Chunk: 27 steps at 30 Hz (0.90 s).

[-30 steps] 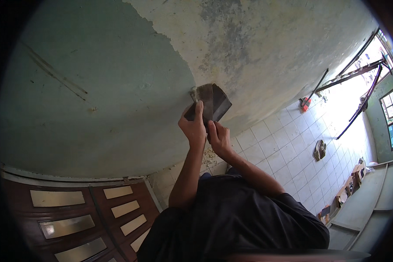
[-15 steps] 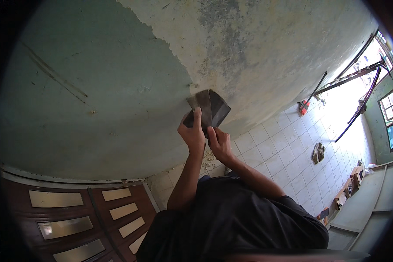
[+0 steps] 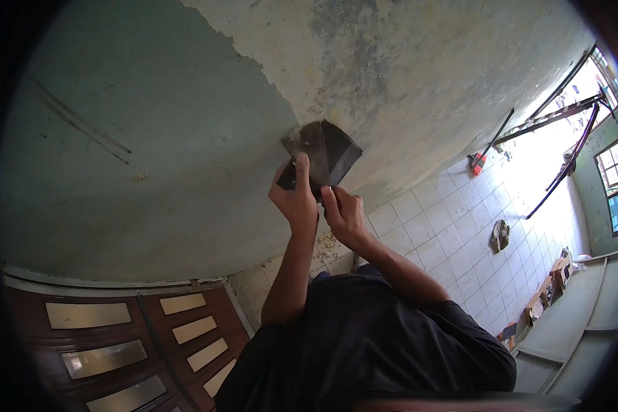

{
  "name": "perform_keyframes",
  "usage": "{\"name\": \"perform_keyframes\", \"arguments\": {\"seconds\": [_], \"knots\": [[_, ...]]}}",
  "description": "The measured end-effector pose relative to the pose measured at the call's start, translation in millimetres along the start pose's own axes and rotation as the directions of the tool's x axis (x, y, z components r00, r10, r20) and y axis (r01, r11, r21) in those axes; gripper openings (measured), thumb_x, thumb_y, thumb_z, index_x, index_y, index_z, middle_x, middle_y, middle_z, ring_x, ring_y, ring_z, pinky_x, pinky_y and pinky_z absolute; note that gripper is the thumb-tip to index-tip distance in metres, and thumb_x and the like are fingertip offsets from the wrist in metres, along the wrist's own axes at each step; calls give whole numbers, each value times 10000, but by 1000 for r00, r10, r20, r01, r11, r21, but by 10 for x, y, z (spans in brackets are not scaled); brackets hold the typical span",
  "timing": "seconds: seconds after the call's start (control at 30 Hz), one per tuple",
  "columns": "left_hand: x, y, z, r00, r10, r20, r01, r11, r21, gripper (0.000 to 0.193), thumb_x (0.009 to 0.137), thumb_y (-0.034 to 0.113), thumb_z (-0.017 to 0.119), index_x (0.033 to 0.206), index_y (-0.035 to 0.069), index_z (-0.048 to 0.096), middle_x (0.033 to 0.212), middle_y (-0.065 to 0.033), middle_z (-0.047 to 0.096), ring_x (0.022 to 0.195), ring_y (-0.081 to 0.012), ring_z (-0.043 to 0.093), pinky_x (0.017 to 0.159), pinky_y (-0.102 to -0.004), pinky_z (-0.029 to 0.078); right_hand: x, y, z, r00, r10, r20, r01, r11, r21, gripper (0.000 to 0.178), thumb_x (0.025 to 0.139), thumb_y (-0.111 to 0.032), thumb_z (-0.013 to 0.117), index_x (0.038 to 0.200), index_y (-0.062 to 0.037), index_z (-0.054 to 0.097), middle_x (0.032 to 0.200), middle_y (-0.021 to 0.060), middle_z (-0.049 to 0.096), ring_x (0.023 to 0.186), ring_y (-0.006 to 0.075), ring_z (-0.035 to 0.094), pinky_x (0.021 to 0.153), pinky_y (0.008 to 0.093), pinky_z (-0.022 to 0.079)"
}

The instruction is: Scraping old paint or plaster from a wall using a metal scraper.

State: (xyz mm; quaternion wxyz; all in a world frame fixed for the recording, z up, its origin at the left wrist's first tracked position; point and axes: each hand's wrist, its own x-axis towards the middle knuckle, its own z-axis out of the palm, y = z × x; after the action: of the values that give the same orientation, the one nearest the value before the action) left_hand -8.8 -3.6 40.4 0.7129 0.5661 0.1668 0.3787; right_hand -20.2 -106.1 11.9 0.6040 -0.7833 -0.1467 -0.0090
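Observation:
A wide, dark scraper is against the wall, its top edge at the ragged border between green paint and bare plaster. Paint dust and small flakes lie on its left face. A darker panel slants off to its right; I cannot tell whether it is a separate blade. My left hand grips the left side, thumb pressed on the face and fingers behind. My right hand is closed at the lower end, around what seems to be the handle, mostly hidden by the fingers.
Paint flakes litter the tiled floor by the wall's foot. A crumpled cloth lies farther right. Dark poles and a red object stand near the bright opening. A brown panelled door is at lower left.
Both hands and the scraper have moved up the wall and slightly left. More flakes show on the scraper's face.

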Motion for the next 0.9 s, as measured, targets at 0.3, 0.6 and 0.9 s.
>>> {"name": "perform_keyframes", "arguments": {"seconds": [0.3,0.6,0.9], "knots": [[18,66,75,998,35,-46,-38,997,-65,269,971,184,731,883,-66,687,803,13,651,726,-61,547,632,-249,442,19,-108,-65,999,-45,6,45,999,-13,392,1034,-276,586,800,39,570,606,255,527,572,459,584,519,457,424],[121,227,169,996,19,-92,-32,989,-141,282,967,196,741,912,-76,690,845,-9,667,774,-79,574,692,-258,464,248,-387,-202,985,-169,19,170,982,-82,376,1022,-250,614,779,34,570,592,240,529,566,454,584,513,453,436],[102,210,181,998,-10,-57,1,987,-163,295,960,216,749,918,-69,685,848,-25,660,779,-93,538,704,-266,452,184,-381,-238,984,-176,16,177,973,-145,370,1011,-235,631,776,44,571,614,255,543,579,431,624,511,439,449]]}}
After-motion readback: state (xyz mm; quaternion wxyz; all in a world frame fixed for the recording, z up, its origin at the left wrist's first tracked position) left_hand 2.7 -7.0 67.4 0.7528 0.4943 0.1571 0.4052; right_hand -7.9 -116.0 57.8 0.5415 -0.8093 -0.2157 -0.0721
